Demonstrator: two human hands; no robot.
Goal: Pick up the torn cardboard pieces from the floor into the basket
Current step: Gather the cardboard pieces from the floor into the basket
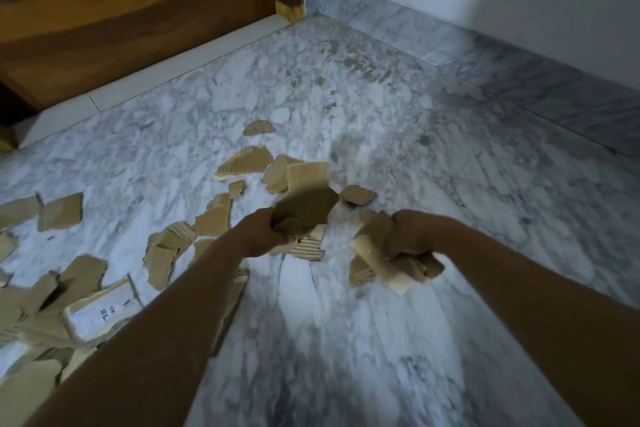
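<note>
Marble floor (346, 340) below a wooden door (138, 10) lies strewn with torn cardboard pieces (244, 163), the thickest heap (52, 315) at lower left and looser scraps trailing toward the middle. From my remote seat I judge the job far from finished: most pieces remain on the floor, and I see no basket in frame. Both forearms reach forward and down. The left hand (258, 234) clutches a dark torn sheet (304, 208); the right hand (412, 236) is fisted round a wad of scraps (377, 253).
</note>
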